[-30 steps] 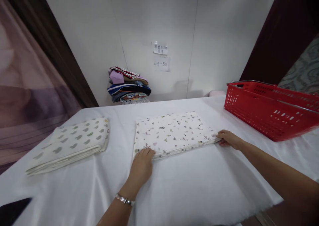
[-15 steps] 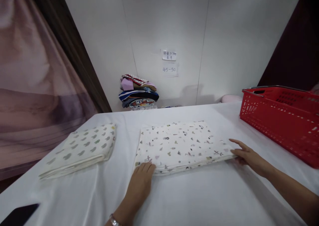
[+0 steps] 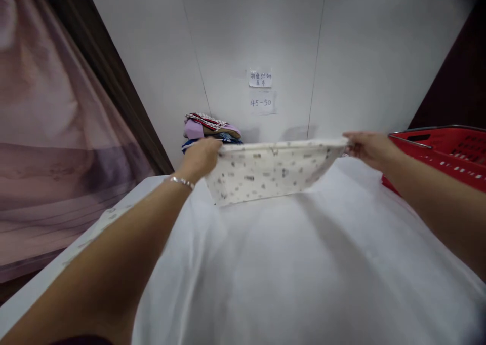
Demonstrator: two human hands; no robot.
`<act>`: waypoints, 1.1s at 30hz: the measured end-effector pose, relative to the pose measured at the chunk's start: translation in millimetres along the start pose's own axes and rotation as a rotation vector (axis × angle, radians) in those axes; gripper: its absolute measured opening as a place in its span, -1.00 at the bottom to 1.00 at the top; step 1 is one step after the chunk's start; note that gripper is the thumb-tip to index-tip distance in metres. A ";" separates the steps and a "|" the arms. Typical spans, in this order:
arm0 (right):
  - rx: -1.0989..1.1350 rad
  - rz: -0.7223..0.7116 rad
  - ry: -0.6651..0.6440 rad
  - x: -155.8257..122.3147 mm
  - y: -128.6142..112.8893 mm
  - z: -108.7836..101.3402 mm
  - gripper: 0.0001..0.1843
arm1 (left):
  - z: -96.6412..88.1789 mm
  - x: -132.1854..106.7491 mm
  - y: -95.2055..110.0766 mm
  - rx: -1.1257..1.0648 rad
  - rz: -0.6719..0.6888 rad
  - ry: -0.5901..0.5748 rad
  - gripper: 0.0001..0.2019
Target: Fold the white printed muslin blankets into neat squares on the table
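Observation:
A white cloth (image 3: 266, 170) with small grey and dark printed figures is stretched between my hands above the far part of the table. Its top edge is raised; the rest hangs down towards the tabletop. My left hand (image 3: 203, 157) grips the upper left corner, a bracelet on its wrist. At the upper right corner, my right hand (image 3: 366, 147) pinches the cloth between thumb and fingers. Motion blurs the cloth and both hands somewhat. Another white cloth with grey print (image 3: 110, 213) lies at the left, mostly hidden behind my left forearm.
A white cover (image 3: 266, 264) lies over the table. The red plastic basket (image 3: 451, 157) stands at the right, partly behind my right arm. Folded fabrics (image 3: 212, 127) are stacked by the wall, and a pink curtain (image 3: 49, 132) hangs at the left.
The printed cloth lay folded flat on the table; now both hands have lifted its near edge and carried it up and away. My right hand's fingers have closed on the cloth's corner.

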State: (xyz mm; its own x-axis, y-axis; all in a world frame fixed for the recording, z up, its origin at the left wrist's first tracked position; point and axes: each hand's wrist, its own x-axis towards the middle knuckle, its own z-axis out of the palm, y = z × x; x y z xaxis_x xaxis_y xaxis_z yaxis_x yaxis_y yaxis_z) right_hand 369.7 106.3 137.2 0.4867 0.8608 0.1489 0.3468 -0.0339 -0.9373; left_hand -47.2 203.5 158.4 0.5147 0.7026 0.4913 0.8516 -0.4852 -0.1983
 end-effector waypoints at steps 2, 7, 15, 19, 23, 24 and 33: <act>0.094 -0.187 0.055 12.8 -25.5 -7.0 -0.71 | -24.2 26.2 -9.4 0.000 -0.029 0.154 -0.67; 0.070 -0.306 0.071 -12.8 -18.6 -31.2 -0.74 | -45.1 -0.8 -10.4 0.019 0.047 0.266 -0.65; 0.046 0.451 -0.226 -139.3 158.3 -21.3 -0.66 | 62.2 -196.2 58.4 -0.302 0.387 -0.204 -0.72; 0.132 0.505 -0.221 -176.2 187.9 -25.4 -0.61 | 71.4 -243.1 78.9 -0.307 0.388 -0.185 -0.70; 0.114 0.404 -0.158 -193.1 177.6 -41.7 -0.56 | 48.5 -254.8 82.2 -0.296 0.329 -0.037 -0.67; 0.093 0.409 -0.161 -197.9 176.7 -44.7 -0.56 | 44.2 -259.3 84.0 -0.303 0.335 -0.040 -0.68; -0.021 0.433 -0.173 -227.3 194.4 -50.2 -0.59 | 48.8 -300.5 102.4 -0.353 0.303 -0.144 -0.71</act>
State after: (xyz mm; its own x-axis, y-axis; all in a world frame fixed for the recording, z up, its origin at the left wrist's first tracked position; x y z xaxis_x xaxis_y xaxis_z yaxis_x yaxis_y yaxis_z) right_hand 366.7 -121.4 -63.0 0.4498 0.8371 -0.3114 0.1585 -0.4179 -0.8945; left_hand -109.8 -31.9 -50.9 0.7642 0.5551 0.3286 0.5884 -0.8086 -0.0026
